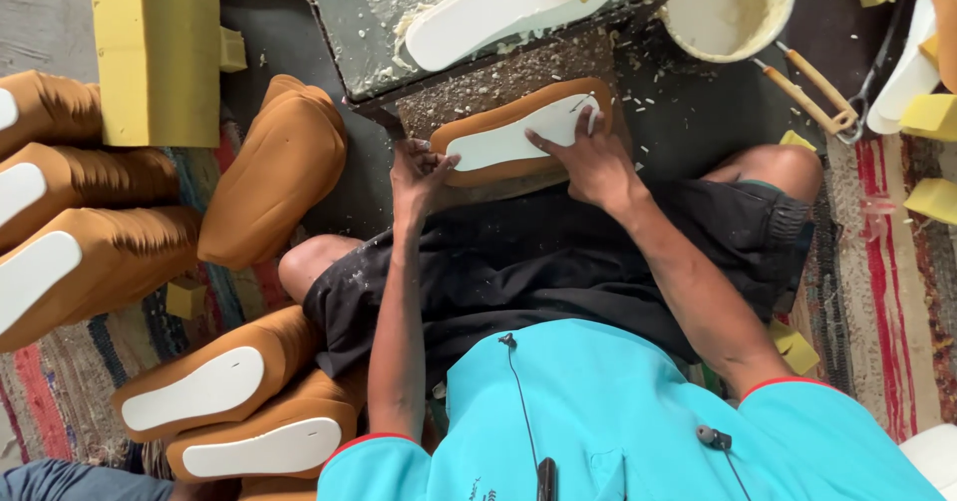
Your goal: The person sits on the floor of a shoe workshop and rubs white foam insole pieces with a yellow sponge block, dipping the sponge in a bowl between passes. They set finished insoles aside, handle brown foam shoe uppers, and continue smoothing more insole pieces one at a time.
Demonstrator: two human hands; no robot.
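rug: striped woven rug [887,292] under me, red/white bands on my R side.
me: seated, black shorts, blue shirt, knees apart, work piece between them.
foam block: big yellow foam block [157,50] top L, upright-ish, near the stacks.
work slab: dark slab [349,32] straight ahead, crusted w/ glue + crumbs; a white sole [498,2] lies on it.
stacks: tan covered soles in stacks [90,222] on my L, white faces showing; 2 more piles [234,401] by my L knee, 1 loose heap [274,177] just beside slab.
bucket: white glue bucket [728,7] top R, touching slab edge as far as I can tell.
current sole: tan sole w/ white insole [518,142], lying flat in front of slab, between my knees, toe end pointing R.
R hand: right hand [588,162] flat on the insole, fingers spread, pressing down. Not clamped.
L hand: left hand [419,172] at heel end, fingers curled on the tan edge; pinch vs just touching, can't tell.
hands: apart, one per end of same sole.
shears: wood-handled shears [812,97] on floor R of bucket.
scraps: small yellow foam bits [932,197] far R.
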